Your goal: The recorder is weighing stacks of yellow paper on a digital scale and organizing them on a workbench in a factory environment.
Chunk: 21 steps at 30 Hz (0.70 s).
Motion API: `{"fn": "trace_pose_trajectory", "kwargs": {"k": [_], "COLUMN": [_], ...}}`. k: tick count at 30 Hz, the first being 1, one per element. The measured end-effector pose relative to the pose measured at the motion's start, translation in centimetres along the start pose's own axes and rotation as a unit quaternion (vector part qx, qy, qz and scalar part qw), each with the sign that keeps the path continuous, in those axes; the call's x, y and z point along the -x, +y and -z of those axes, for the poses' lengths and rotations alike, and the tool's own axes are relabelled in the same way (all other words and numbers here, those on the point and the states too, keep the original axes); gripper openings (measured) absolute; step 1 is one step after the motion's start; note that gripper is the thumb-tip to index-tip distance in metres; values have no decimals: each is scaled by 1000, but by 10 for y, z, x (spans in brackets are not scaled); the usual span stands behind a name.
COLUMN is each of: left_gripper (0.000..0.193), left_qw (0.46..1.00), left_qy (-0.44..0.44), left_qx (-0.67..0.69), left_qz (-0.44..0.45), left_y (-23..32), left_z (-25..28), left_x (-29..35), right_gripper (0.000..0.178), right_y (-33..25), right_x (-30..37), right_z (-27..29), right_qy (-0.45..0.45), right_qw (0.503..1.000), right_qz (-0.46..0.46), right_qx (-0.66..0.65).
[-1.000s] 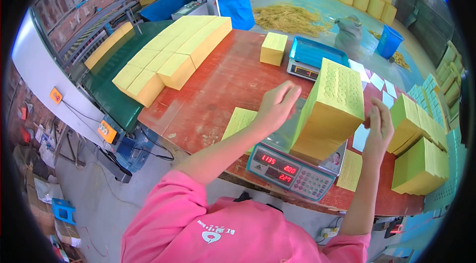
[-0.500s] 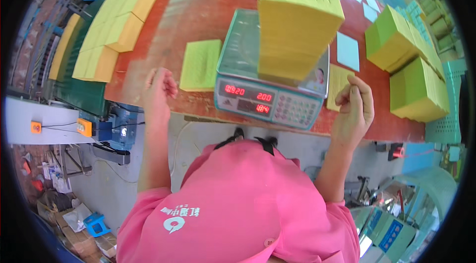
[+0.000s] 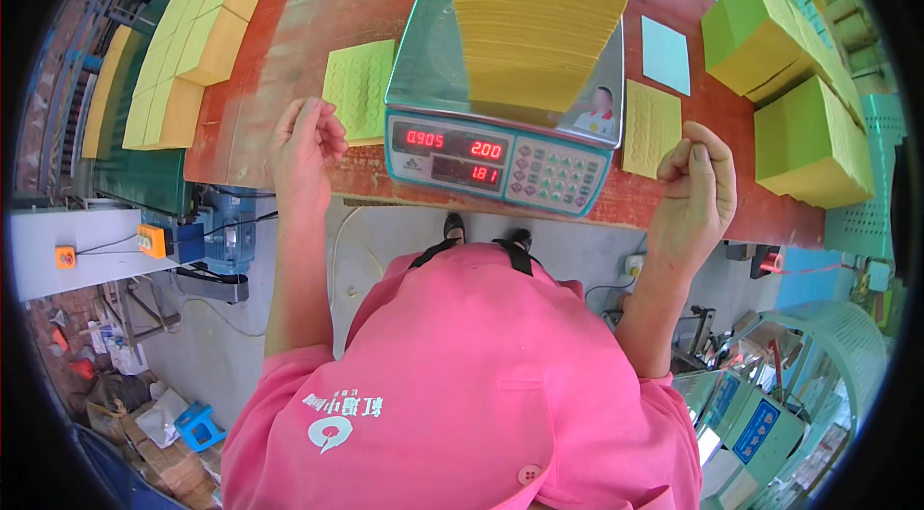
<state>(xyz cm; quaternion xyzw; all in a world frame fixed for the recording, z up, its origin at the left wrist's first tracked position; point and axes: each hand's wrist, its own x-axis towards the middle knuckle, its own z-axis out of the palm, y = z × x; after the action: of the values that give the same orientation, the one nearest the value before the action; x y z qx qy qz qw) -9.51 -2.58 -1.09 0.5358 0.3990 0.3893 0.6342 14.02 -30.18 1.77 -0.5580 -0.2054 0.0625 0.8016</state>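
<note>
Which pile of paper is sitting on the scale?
The tall yellow stack on the scale's metal pan. The green stacks sit on the red table.
</note>
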Motion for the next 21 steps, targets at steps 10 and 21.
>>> {"fn": "trace_pose_trajectory", "kwargs": {"k": [10,21], "left_gripper": [34,56], "left_qw": [993,908], "left_qy": [-114,-380], "left_qx": [13,25], "left_qz": [-4,177], "left_y": [32,107], "left_z": [-29,-181], "left_x": [-50,-121], "right_gripper": [17,48], "right_y": [17,139], "right_x": [-40,-168], "right_z": [-19,-102], "right_qy": [-24,-69], "right_qw": [999,992], "right_qz": [-25,-15], "right_qx": [18,104]}}
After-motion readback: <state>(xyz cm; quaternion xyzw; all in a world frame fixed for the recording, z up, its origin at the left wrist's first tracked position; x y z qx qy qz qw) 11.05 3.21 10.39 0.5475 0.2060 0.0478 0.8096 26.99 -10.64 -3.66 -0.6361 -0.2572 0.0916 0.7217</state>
